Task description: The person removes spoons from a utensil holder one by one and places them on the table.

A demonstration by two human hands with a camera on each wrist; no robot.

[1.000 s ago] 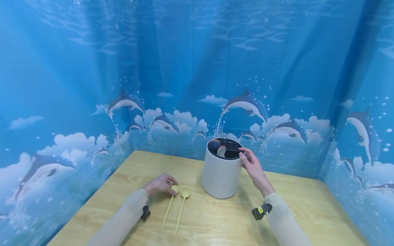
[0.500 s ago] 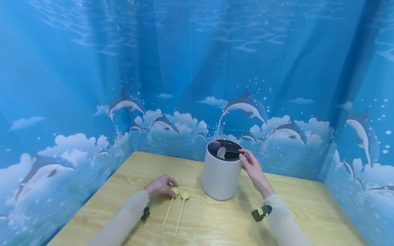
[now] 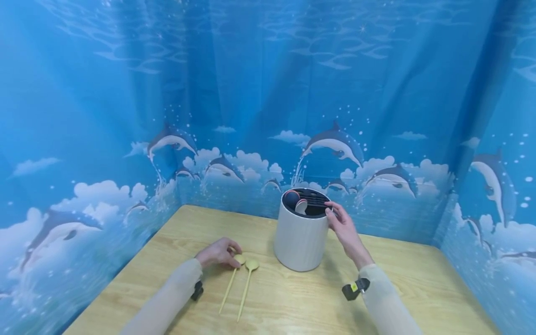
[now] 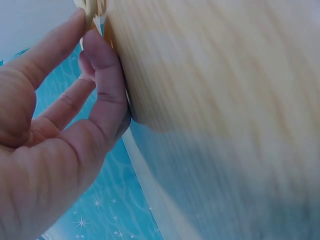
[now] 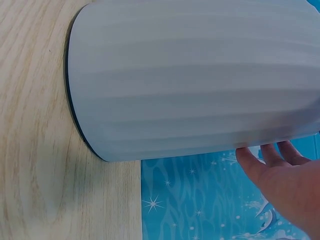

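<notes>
Two pale yellow long-handled spoons lie side by side on the wooden table. My left hand (image 3: 221,252) pinches the head of the left spoon (image 3: 228,291) between thumb and fingers. Beside it, the right spoon (image 3: 244,295) lies untouched. A white ribbed utensil holder (image 3: 299,242) stands upright behind and to the right of them. At its right rim, my right hand (image 3: 345,230) grips the edge with thumb and fingertips. In the right wrist view, other fingers (image 5: 250,160) rest against its ribbed side.
Inside the holder are a dark blue round utensil head (image 3: 291,197), a whitish one (image 3: 301,206) and a black slotted insert (image 3: 316,197). The wooden table (image 3: 398,288) ends at a blue dolphin-print curtain (image 3: 259,116) behind and on both sides.
</notes>
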